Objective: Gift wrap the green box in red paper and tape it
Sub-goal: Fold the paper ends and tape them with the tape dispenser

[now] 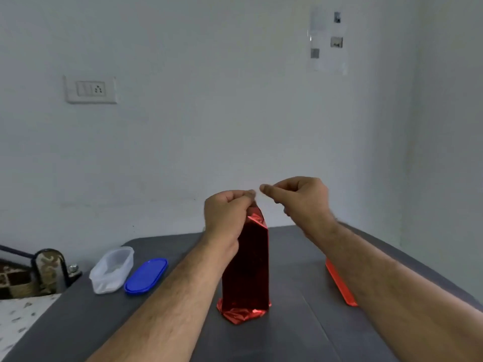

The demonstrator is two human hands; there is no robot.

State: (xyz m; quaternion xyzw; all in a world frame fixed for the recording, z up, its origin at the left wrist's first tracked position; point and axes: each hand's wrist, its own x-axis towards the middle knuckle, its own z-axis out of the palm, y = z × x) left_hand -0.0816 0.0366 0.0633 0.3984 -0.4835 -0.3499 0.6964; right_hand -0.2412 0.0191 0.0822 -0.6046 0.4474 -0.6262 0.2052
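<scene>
the box, wrapped in shiny red paper (247,267), stands upright on the grey bench (300,335), its long axis vertical, directly below and between the two hands. no green shows; the paper covers it fully, crumpled under at the bottom end and gathered to a peak at the top. the left hand (226,215) has fingers curled, pinching that top peak of the paper. the right hand (300,197) is raised just beside it, slightly higher, thumb and forefinger pinched together; whether a clear strip of tape stretches between the two hands is too faint to tell. the left hand is the nearer one, touching the parcel; the right is clear of it, up and to the right of the peak. judging by this, the top fold is the step in hand, and the closing move must come down from the right onto the peak.

to the left of the left forearm lie a clear tub (112,270) and its blue lid (146,275); an orange strip (339,283) lies under the right forearm.
</scene>
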